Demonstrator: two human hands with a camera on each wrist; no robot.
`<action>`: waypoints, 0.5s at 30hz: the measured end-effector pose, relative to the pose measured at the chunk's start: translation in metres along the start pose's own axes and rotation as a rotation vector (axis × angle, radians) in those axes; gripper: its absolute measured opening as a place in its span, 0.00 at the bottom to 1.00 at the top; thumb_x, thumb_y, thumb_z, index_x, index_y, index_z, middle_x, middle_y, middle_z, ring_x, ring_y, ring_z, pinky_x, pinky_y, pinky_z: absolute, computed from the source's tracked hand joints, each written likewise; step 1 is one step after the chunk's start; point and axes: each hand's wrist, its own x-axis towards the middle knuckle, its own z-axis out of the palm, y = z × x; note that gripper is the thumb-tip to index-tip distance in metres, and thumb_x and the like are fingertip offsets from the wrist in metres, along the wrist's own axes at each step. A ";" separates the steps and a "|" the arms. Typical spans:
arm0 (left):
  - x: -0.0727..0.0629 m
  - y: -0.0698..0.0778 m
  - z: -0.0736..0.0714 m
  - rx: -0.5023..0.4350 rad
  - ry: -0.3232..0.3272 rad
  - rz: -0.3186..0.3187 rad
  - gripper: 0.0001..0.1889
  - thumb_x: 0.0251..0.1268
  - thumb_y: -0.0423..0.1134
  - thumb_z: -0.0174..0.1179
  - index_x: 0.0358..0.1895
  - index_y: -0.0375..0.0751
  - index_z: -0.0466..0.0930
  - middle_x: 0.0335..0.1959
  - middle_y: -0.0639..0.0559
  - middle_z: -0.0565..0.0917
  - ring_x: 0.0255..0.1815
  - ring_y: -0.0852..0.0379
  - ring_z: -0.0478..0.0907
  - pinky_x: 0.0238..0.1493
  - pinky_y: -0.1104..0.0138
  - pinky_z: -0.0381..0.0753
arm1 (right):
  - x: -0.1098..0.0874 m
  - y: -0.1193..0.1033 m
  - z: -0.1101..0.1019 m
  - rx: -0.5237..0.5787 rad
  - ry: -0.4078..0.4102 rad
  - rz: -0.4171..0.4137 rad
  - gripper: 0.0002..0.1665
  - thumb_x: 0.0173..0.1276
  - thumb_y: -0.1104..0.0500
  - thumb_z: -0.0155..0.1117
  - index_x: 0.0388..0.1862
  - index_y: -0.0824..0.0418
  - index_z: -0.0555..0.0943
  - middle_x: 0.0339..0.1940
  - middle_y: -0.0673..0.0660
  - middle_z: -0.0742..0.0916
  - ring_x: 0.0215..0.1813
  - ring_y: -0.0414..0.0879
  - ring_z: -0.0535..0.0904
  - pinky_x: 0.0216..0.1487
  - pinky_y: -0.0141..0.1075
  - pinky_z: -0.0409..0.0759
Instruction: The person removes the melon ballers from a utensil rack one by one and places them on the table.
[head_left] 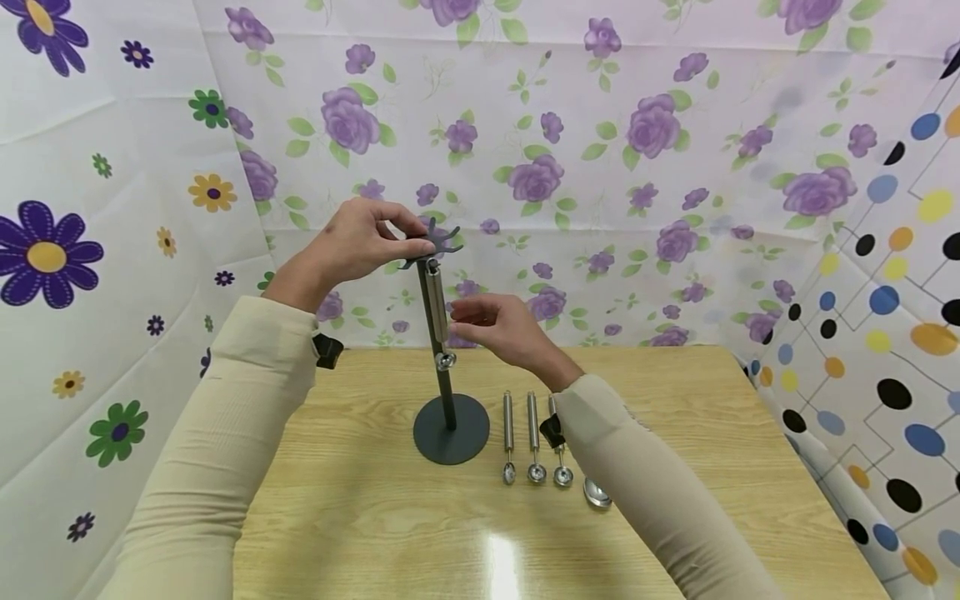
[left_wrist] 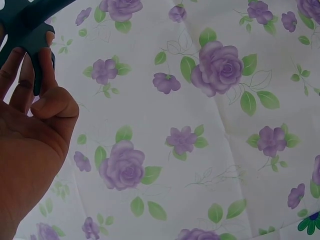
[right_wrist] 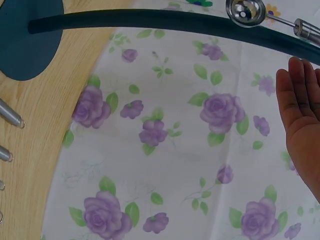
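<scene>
A dark metal stand [head_left: 446, 392] rises from a round base, with a ring of curved hooks [head_left: 444, 240] at its top. My left hand [head_left: 367, 237] pinches this hooked top between thumb and fingers; the left wrist view shows the fingers around the dark hook piece [left_wrist: 32, 42]. From one hook hangs a steel scoop [head_left: 438, 308] with a tubular handle and small round bowl, bowl down along the pole. Close to the handle's right side is my right hand [head_left: 501, 327], fingers extended, holding nothing. In the right wrist view its fingers lie below the scoop's handle [right_wrist: 307, 31].
Right of the base, several steel utensils lie side by side on the wooden table [head_left: 360, 500], among them a narrow-headed one [head_left: 508, 433], a round-bowled one [head_left: 534, 429] and a larger bowl [head_left: 597, 493] partly under my right sleeve. A flowered cloth [head_left: 600, 208] hangs behind.
</scene>
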 end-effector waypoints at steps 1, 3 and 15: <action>0.000 0.000 0.000 0.000 0.000 0.006 0.15 0.66 0.48 0.69 0.49 0.44 0.87 0.48 0.49 0.85 0.41 0.49 0.81 0.44 0.54 0.79 | 0.001 -0.001 0.002 0.005 -0.003 -0.005 0.22 0.71 0.58 0.68 0.61 0.65 0.82 0.52 0.60 0.86 0.50 0.48 0.84 0.53 0.41 0.81; 0.001 -0.001 0.000 0.000 0.000 0.016 0.15 0.66 0.47 0.69 0.50 0.44 0.86 0.48 0.49 0.85 0.41 0.49 0.81 0.44 0.54 0.79 | 0.003 -0.002 0.006 0.014 -0.013 -0.017 0.21 0.71 0.58 0.68 0.60 0.64 0.82 0.50 0.59 0.87 0.49 0.47 0.84 0.52 0.40 0.81; 0.001 -0.002 0.001 0.009 0.018 0.037 0.14 0.66 0.45 0.68 0.50 0.43 0.86 0.45 0.48 0.85 0.38 0.48 0.80 0.40 0.58 0.78 | 0.004 -0.007 0.016 0.028 -0.023 -0.032 0.16 0.71 0.60 0.67 0.56 0.63 0.84 0.45 0.55 0.88 0.45 0.47 0.85 0.48 0.38 0.83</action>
